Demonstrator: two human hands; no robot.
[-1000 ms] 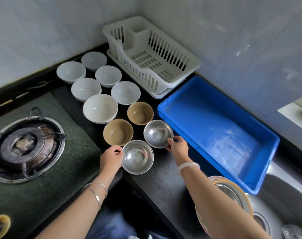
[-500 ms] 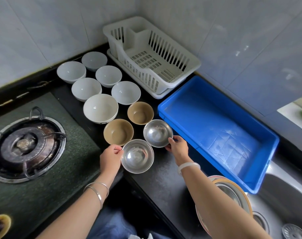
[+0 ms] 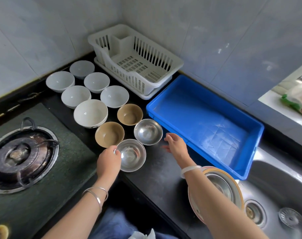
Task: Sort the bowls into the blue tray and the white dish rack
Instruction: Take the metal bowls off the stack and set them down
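Head view: my left hand [image 3: 109, 160] pinches the left rim of the nearer steel bowl [image 3: 132, 155], low centre on the tabletop [image 3: 155, 171]. My right hand [image 3: 177, 144] is loosely spread just right of the farther steel bowl [image 3: 148, 131], apparently not touching it. Both bowls sit mouth-up and are round, with no long axis. The blue tray [image 3: 207, 121] lies immediately right, its length running toward lower right. I judge the right hand nearer to it.
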